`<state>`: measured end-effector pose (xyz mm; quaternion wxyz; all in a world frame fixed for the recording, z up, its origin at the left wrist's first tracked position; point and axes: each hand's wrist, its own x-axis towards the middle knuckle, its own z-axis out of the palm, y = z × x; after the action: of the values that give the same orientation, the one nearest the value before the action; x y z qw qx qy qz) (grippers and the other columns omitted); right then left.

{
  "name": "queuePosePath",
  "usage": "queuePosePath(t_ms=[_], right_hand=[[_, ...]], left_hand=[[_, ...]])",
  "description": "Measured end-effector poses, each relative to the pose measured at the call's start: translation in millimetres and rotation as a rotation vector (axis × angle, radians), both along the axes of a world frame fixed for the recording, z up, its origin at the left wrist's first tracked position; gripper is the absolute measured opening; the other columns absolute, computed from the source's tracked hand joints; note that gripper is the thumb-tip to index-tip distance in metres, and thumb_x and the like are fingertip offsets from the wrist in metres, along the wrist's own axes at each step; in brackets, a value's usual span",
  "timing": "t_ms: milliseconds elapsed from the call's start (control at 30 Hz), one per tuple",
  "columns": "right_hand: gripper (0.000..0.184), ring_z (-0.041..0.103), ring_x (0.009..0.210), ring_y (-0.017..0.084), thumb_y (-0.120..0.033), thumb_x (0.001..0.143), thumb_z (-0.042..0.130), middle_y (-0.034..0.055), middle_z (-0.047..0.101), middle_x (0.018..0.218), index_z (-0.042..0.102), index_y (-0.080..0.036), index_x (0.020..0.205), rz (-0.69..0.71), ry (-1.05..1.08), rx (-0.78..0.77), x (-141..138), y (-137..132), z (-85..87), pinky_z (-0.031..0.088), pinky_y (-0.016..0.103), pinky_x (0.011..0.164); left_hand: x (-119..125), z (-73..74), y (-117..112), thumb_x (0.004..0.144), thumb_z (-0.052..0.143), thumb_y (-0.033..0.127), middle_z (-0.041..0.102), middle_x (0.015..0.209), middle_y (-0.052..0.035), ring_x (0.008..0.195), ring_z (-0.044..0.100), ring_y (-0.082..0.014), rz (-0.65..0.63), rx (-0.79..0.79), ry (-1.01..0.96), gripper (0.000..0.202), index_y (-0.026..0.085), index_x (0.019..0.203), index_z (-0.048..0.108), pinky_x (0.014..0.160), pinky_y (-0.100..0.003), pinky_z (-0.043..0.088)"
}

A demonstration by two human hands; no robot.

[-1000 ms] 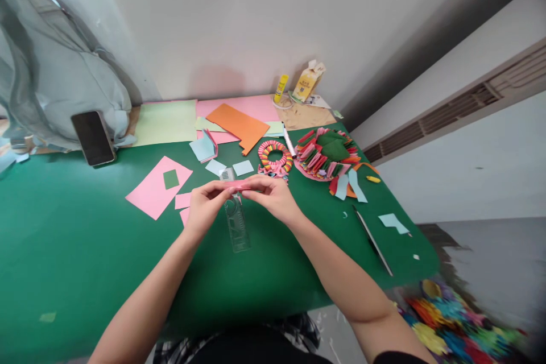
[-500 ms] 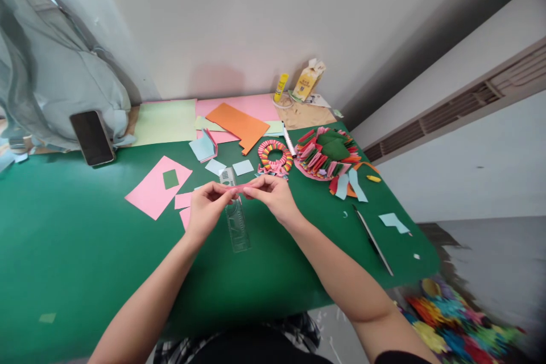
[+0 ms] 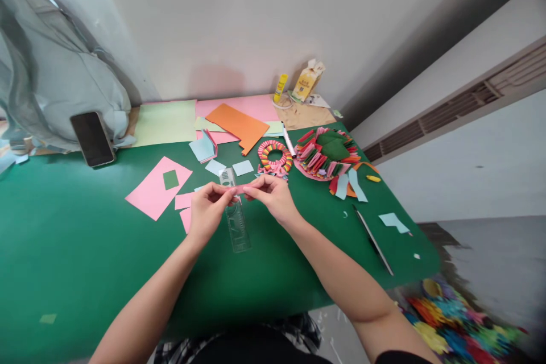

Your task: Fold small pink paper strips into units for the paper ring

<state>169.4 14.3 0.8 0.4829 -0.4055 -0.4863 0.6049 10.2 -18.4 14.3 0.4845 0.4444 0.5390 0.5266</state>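
Observation:
Between my two hands I hold a narrow pink paper strip level above the table. My left hand pinches its left end between thumb and fingers. At the other end, the thumb and fingers of my right hand are closed on the paper. Under the strip lies a clear plastic ruler with cut-out shapes, its middle partly covered by my hands. Just left of my left hand are small pink paper pieces. Beyond my hands sit pale blue paper cards and a ring of folded coloured paper.
A pink sheet bearing a green square lies left. A phone leans on a grey bag. At right are a layered paper flower and a long thin blade-like tool. Behind stand a glue stick and carton.

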Motion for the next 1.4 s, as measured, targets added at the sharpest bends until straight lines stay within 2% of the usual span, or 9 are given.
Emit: queuePosePath(t_ms=[467, 767, 1000, 1167, 1400], right_hand=[[0.040, 0.059, 0.055, 0.017, -0.049, 0.066, 0.081, 0.0007, 0.061, 0.061, 0.056, -0.018, 0.064, -0.011, -0.040, 0.029, -3.4, -1.4, -0.1, 0.052, 0.029, 0.055], [0.038, 0.058, 0.053, 0.016, -0.045, 0.069, 0.081, 0.0005, 0.060, 0.060, 0.056, -0.017, 0.066, -0.016, -0.032, 0.054, -3.3, -2.5, 0.5, 0.050, 0.027, 0.053], [0.039, 0.059, 0.057, 0.017, -0.049, 0.067, 0.081, 0.0024, 0.063, 0.065, 0.059, -0.018, 0.069, -0.008, -0.090, 0.080, -1.7, -1.0, 2.5, 0.052, 0.028, 0.056], [0.036, 0.061, 0.060, 0.017, -0.046, 0.068, 0.081, 0.0022, 0.064, 0.070, 0.059, -0.018, 0.074, -0.002, -0.067, 0.085, -2.1, -1.6, 2.7, 0.053, 0.029, 0.060], [0.033, 0.064, 0.062, 0.018, -0.043, 0.069, 0.080, 0.0026, 0.066, 0.070, 0.062, -0.017, 0.081, 0.002, -0.049, 0.071, -1.2, -0.5, 0.2, 0.056, 0.030, 0.063]], left_hand=[[6.5, -0.8, -3.7, 0.074, 0.069, 0.039, 0.064, 0.066, -0.0027, 0.057, 0.062, -0.0150, 0.084, 0.083, 0.124, 0.026, 0.016, 0.067, 0.059, 0.055, -0.026, 0.052], [7.1, -3.8, -5.0, 0.078, 0.067, 0.036, 0.063, 0.067, -0.0024, 0.057, 0.060, -0.0135, 0.077, 0.117, 0.132, 0.025, 0.016, 0.067, 0.056, 0.056, -0.025, 0.050], [6.0, -1.5, -2.6, 0.072, 0.073, 0.035, 0.066, 0.079, -0.0042, 0.074, 0.064, -0.0180, 0.002, 0.094, 0.028, 0.026, 0.017, 0.088, 0.062, 0.069, -0.029, 0.054], [2.7, 0.6, -1.4, 0.075, 0.069, 0.034, 0.069, 0.075, -0.0048, 0.069, 0.065, -0.0186, -0.038, 0.052, 0.040, 0.016, 0.018, 0.079, 0.069, 0.067, -0.030, 0.055], [5.0, 1.9, -0.8, 0.070, 0.072, 0.034, 0.067, 0.066, -0.0028, 0.058, 0.064, -0.0176, 0.026, 0.000, 0.009, 0.017, 0.018, 0.073, 0.069, 0.058, -0.028, 0.055]])
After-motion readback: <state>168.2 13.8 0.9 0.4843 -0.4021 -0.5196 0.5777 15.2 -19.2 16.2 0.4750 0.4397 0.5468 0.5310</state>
